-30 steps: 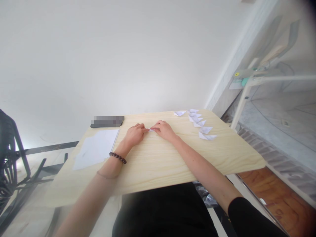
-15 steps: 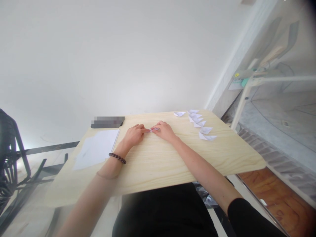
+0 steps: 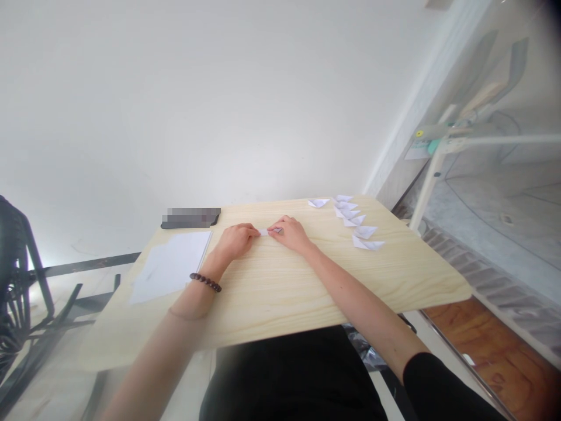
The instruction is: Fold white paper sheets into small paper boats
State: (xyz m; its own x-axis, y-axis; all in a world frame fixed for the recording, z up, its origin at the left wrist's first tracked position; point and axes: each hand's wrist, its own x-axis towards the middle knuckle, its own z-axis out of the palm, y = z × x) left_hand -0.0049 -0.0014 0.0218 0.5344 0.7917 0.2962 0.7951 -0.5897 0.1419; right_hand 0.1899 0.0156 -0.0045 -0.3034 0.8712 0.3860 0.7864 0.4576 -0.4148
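Observation:
A small white folded paper piece lies on the light wooden table, pinched between both hands. My left hand, with a dark bead bracelet on its wrist, has its fingers curled and grips the piece's left end. My right hand presses and holds its right end. The paper is mostly hidden under my fingertips.
A stack of white sheets lies at the table's left. A dark flat object sits at the far left edge. Several folded white paper triangles lie in a row at the far right. A black chair stands left.
My left hand has drawn slightly left and curled tighter, showing a little more of the paper between the hands. My right hand stays in place.

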